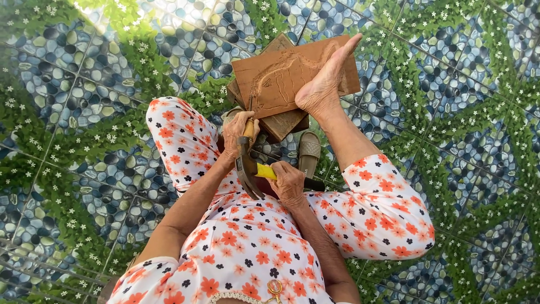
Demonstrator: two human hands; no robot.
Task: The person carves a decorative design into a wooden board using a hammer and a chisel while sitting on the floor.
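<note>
I sit on a tiled floor in white clothes with orange flowers. My left hand [238,130] grips a wooden-handled tool [246,163] with a dark metal blade that points down toward my lap. My right hand [287,183] is closed on a yellow-handled tool [266,171] that touches the blade. A brown wooden board [281,76] with a carved outline lies ahead on a second wooden block [284,123]. My bare right foot [326,79] presses on the board's right part.
The floor [439,112] is tiled with a blue pebble and green leaf pattern. A grey sandal [309,153] lies between my legs, just below the wooden block. Bright sunlight falls on the floor at the top left.
</note>
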